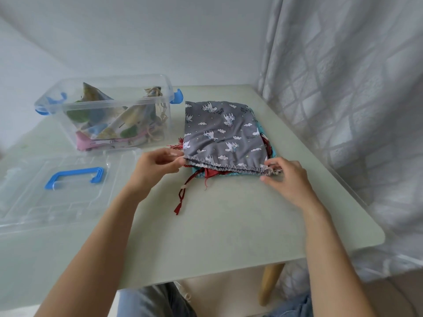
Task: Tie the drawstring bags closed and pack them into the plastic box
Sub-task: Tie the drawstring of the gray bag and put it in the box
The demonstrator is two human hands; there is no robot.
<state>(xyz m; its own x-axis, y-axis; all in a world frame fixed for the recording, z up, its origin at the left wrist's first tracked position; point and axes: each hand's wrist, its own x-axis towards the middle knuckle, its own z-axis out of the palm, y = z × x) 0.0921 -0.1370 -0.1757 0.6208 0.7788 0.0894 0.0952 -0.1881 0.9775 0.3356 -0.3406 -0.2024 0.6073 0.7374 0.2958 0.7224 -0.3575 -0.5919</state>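
Observation:
A grey drawstring bag (223, 131) printed with white animals and clouds lies flat on top of a small pile of bags, mid-table. Its gathered mouth faces me. My left hand (158, 164) pinches the left end of that gathered hem. My right hand (285, 177) pinches the right end, where the pale cord comes out. Under it a teal and red bag shows, with a dark red cord (182, 197) trailing toward me. The clear plastic box (107, 104) with blue latches stands at the back left and holds several tied bags.
The box's clear lid (57, 191) with a blue handle lies flat at the left front. A white patterned curtain (343, 88) hangs along the table's right edge. The pale green table (229, 236) ends near my knees; a wooden leg shows below.

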